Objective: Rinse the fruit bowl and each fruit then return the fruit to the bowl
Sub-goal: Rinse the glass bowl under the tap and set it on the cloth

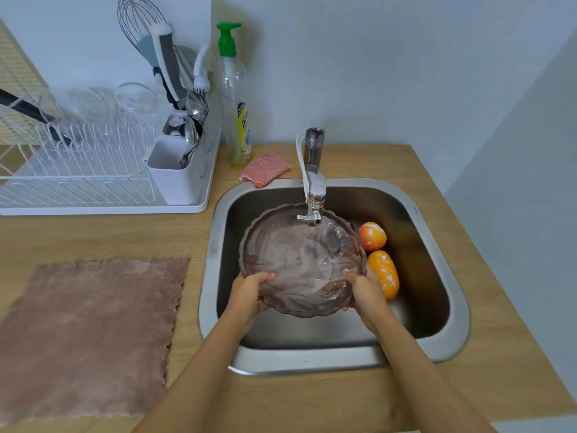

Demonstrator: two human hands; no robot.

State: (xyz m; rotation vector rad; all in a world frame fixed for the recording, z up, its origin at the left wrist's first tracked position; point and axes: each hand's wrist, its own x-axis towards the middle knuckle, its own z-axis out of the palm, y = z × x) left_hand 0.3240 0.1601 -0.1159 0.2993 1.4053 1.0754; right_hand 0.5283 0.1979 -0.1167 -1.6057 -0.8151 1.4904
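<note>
Both hands were on the fruit bowl (299, 260), a translucent purplish dish with a scalloped rim, held over the sink (443, 276) under the tap (315, 195). Left hand (249, 292) grasped the near-left rim, fingers curled over the edge into the bowl. Right hand (363, 289) grasped the near-right rim, thumb inside, remaining fingers wrapped under. Bowl was tilted, inside face turned up toward the camera, far rim just below the spout. Water seemed to be running onto the bowl's far-right inner wall, but the stream was hard to make out against the glassy surface. White flecks showed on the bowl's inside.

Two fruits lay in the sink basin right of the bowl: a round red-orange fruit (371, 235) farther back, an oblong orange fruit (385, 273) nearer, just beside the right hand. Both carried white blotches. They sat close together; contact couldn't be confirmed.

Counter (468, 370): pink towel (90, 332) spread flat at near left, white dish rack (103, 173) at far left holding glasses and a cutlery caddy, soap bottle (237, 120) with green pump against the wall, pink mesh scrubber (265, 168) between the bottle and the tap.
</note>
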